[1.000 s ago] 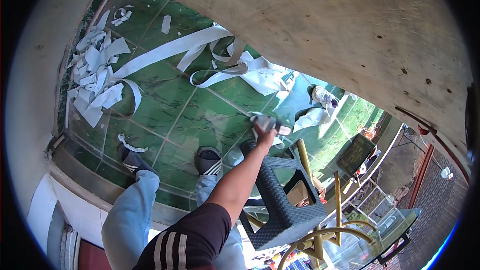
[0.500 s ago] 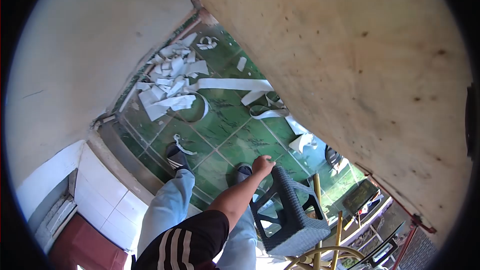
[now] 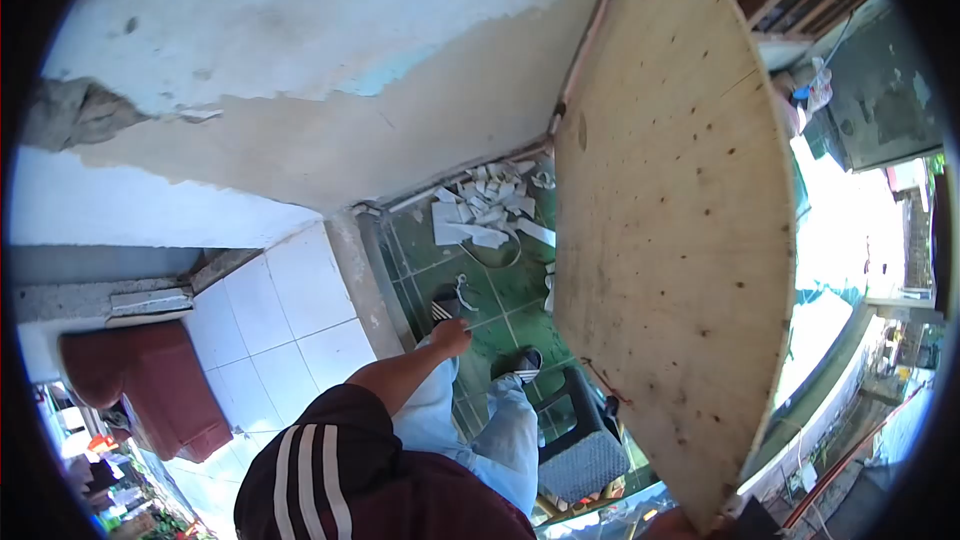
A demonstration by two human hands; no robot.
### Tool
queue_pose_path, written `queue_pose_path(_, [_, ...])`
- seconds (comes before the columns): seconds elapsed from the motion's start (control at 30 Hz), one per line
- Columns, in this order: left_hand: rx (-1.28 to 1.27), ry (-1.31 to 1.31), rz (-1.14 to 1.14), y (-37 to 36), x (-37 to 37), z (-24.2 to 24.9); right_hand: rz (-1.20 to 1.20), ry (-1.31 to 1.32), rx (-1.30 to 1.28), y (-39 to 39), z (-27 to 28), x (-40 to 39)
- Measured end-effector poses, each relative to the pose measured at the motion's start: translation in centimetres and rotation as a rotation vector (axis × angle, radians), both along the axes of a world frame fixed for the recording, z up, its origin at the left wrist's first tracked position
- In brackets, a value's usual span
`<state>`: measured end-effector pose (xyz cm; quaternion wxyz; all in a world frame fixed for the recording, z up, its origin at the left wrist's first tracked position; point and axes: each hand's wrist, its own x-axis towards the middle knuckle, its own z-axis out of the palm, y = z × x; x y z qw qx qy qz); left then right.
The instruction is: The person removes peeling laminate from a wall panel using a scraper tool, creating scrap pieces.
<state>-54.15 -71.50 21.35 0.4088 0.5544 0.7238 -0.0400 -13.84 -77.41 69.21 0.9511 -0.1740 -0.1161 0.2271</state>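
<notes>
A large plywood door [image 3: 670,210] with dark spots stands upright in the middle right, its far edge by the wall corner. My right hand [image 3: 670,525] shows only in part at the bottom edge of the view, against the door's near edge, fingers apparently round it. My left hand [image 3: 452,336] is over the green tiled floor [image 3: 490,340], in front of my left leg, its fingers curled with nothing visible in them. Below the door's near side stands a dark woven-pattern plastic stool [image 3: 585,460], partly hidden by the door and my leg.
White strips and scraps [image 3: 485,205] lie heaped by the wall [image 3: 450,70], whose paint is peeling. A raised sill [image 3: 360,285] divides green floor from white tiles [image 3: 285,330]. A maroon seat [image 3: 165,390] stands at left. Bright outdoor space shows beyond the door.
The view has turned and risen, so the door's outer edge and the outdoor side now show. My left hand has moved from beside the stool to in front of my left leg.
</notes>
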Motion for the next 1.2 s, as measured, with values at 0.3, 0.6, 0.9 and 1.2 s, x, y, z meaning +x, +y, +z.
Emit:
queue_pose_path(0.3, [0.732,-0.533,0.159,-5.9,2.8,37.3,0.490,-0.856,-0.469,1.5,1.7,-12.8])
queue_pose_path(0.6, [1.407,-0.120,0.655,-4.7,-1.2,46.8,0.806,-1.244,-0.788,8.0,4.1,-11.1])
queue_pose_path(0.9, [1.535,0.258,0.673,2.4,-15.4,48.1,0.838,-1.822,-0.556,8.4,1.4,-14.9])
queue_pose_path(1.2, [1.590,0.209,0.362,3.2,-21.3,47.7,0.837,-1.852,-0.330,13.7,1.8,-25.7])
